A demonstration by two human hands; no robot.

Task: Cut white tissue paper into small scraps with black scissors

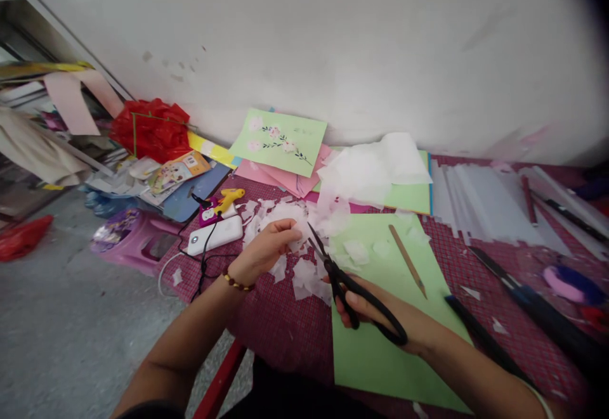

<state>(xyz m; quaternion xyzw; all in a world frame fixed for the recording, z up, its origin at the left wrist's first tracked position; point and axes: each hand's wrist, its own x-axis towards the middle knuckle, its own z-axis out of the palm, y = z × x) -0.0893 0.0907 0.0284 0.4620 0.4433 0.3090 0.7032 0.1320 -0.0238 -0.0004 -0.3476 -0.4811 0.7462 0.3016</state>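
Observation:
My left hand [267, 248] pinches a small piece of white tissue paper [291, 227], with a beaded bracelet on its wrist. My right hand [380, 312] has its fingers through the black handles of a pair of scissors [343, 283]. The scissor blades point up-left toward the held paper, their tips close to it. White paper scraps [304, 276] lie scattered below and around both hands. A green paper sheet [380, 343] lies under my right hand, with a wooden pencil [408, 260] on it.
A red checked tablecloth [280, 324] covers the table. A white power bank [215, 235] and a yellow glue gun [227, 200] lie at the left. A flowered green card [280, 140], pink sheets and white tissue [371, 168] sit by the wall. White strips [480, 206] and dark tools lie at the right.

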